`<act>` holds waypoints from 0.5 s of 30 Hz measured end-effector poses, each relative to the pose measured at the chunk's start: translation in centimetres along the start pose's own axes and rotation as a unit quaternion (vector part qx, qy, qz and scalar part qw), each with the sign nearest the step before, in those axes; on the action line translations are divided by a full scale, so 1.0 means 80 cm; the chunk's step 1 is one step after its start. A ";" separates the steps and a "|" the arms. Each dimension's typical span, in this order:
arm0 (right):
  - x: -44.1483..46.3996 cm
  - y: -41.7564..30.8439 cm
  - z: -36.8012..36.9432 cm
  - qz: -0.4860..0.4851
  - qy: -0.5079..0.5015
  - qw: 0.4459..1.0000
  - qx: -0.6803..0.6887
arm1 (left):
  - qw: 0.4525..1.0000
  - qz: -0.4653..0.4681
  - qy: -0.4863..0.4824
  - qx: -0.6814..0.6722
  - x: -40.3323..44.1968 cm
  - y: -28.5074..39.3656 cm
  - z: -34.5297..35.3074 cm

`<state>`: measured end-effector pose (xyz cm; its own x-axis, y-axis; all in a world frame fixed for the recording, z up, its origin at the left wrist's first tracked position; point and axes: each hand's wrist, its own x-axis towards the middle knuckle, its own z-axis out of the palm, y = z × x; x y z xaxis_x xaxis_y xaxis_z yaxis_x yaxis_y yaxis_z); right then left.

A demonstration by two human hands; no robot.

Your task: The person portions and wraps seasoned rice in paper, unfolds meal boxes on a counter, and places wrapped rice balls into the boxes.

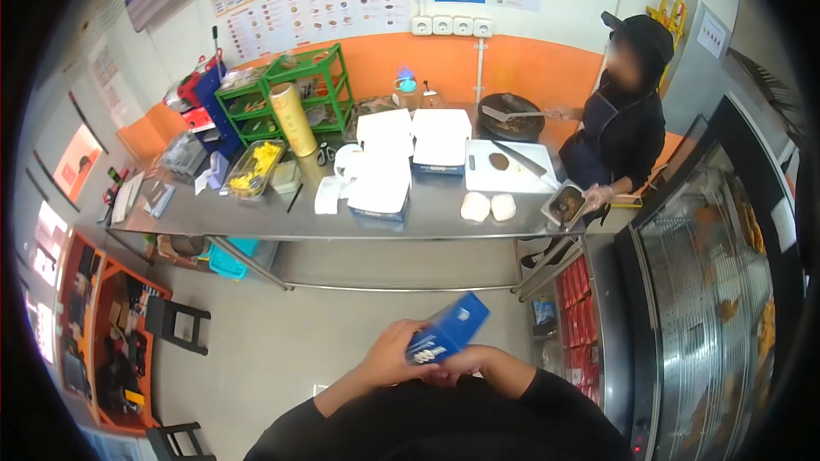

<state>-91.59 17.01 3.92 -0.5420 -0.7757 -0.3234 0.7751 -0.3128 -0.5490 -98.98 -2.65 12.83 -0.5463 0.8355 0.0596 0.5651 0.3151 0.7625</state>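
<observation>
Close to my body I hold a blue cardboard box (457, 324) with white print, tilted up to the right and a little blurred. My left hand (391, 358) is closed round its left side, thumb along the lower edge. Under the box's lower end, my right hand (470, 362) is closed against it; its fingers are partly hidden. On the steel table (444, 226) ahead stand open white-lined boxes (380, 192), overexposed, one with a blue side. Two white round pieces (489, 207) lie near the table's front edge.
A co-worker (619, 111) at the table's right end holds a spatula over a wok (511, 124) and a metal container (565, 205). A knife lies on a white cutting board (495, 172). At right stands a glass display cabinet (709, 290); black stools (178, 323) are left.
</observation>
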 end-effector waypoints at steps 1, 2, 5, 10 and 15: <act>-0.001 -0.033 -0.001 0.048 0.037 0.978 -0.200 | 0.997 -0.055 0.044 0.014 0.009 -0.008 -0.004; 0.001 -0.067 0.001 0.095 0.069 0.914 -0.389 | 0.997 -0.059 0.040 0.010 0.016 -0.026 -0.007; 0.001 -0.165 0.013 0.122 0.244 0.646 -0.713 | 0.964 -0.122 0.204 -0.117 0.052 -0.079 -0.021; 0.048 -0.267 0.020 -0.309 0.384 0.597 -0.633 | 0.904 -0.054 0.312 -0.287 0.129 -0.118 -0.093; 0.091 -0.322 -0.008 -0.362 0.391 0.665 -0.523 | 0.848 0.001 0.120 -0.516 0.227 -0.149 -0.175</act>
<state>-115.73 19.75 15.19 -0.9705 0.0203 0.2404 -0.2099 0.4209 -0.8825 -124.28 2.43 13.82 -0.7259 0.6810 0.0965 -0.2081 -0.3512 0.9129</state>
